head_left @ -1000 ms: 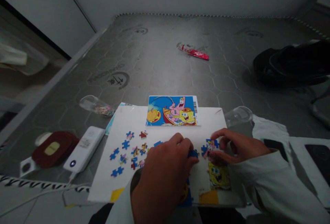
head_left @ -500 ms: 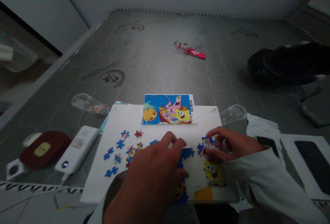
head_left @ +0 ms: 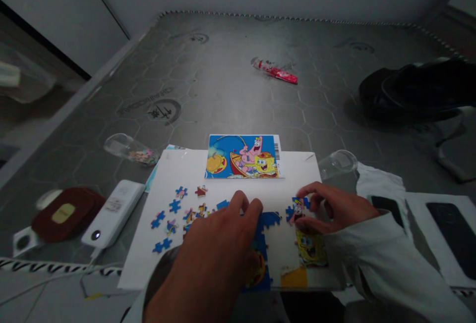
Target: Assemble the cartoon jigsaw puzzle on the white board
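My right hand (head_left: 329,209) pinches a small joined group of jigsaw pieces (head_left: 298,208) showing a pink starfish face on blue. Just below it lies a joined yellow jigsaw section (head_left: 311,247) with a smiling sponge face. My left hand (head_left: 219,239) is bent over the middle of the white board (head_left: 282,241), its fingers curled down and their tips hidden. Beside and partly under it is a blue assembled section (head_left: 262,248) with a burger. A loose blue piece (head_left: 222,205) shows by its knuckles. Several loose jigsaw pieces (head_left: 174,206) lie to the left.
A picture card (head_left: 243,157) rests at the board's back edge. Clear cups (head_left: 130,149) lie on both sides. To the left are a white power bank (head_left: 113,214) and brown case (head_left: 67,214); phones (head_left: 451,234) lie right. Farther back are a red wrapper (head_left: 275,71) and black bag (head_left: 416,90).
My left hand has drawn slightly left, its thumb now out of sight and its fingers curled more. My right hand stays on the starfish pieces.
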A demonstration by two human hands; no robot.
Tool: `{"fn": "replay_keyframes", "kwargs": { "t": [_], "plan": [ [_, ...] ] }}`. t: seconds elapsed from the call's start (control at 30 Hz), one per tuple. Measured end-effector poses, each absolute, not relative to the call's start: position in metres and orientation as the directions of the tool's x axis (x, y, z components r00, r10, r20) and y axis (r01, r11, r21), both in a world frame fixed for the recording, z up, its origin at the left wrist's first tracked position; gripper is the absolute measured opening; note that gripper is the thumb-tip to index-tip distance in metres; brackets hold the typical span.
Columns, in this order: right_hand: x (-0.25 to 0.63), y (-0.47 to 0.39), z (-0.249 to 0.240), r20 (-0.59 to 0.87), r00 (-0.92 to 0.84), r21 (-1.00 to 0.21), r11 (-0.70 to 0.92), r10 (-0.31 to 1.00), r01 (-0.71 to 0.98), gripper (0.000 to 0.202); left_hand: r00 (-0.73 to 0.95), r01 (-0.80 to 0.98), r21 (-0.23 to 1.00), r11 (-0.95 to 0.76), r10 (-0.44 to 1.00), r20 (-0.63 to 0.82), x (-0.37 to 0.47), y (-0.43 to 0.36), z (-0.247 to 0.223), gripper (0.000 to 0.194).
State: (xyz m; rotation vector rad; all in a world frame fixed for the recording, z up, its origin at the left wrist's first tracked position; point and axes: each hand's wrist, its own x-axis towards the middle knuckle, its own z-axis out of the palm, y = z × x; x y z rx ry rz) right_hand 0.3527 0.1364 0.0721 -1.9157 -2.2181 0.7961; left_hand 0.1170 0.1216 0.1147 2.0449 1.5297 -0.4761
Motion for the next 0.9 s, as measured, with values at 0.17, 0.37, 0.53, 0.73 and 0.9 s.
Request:
{"fn": "replay_keyframes", "kwargs": {
  "t": [0.17,0.37,0.53,0.73,0.9],
  "plan": [
    [0.352,0.136,0.073,-0.256,-0.206,-0.445,0.075,0.944,0.893,0.031,0.288,0.957,0.203,-0.207,0.744,-0.602,0.117,0.128,0.119,0.056],
    [0.354,0.135,0.068,-0.247,-0.219,-0.436,0.094,0.944,0.895,0.032,0.255,0.967,0.172,-0.188,0.754,-0.606,0.119,0.133,0.122,0.058],
    [0.355,0.134,0.066,-0.22,-0.219,-0.433,0.106,0.95,0.895,0.032,0.226,0.974,0.138,-0.18,0.746,-0.627,0.12,0.135,0.125,0.055],
    [0.353,0.132,0.068,-0.21,-0.215,-0.429,0.107,0.954,0.897,0.032,0.291,0.955,0.21,-0.208,0.778,-0.556,0.112,0.13,0.116,0.057],
    [0.352,0.131,0.07,-0.221,-0.2,-0.428,0.09,0.954,0.899,0.032,0.3,0.954,0.195,-0.23,0.784,-0.543,0.111,0.129,0.113,0.055]
  ]
}}
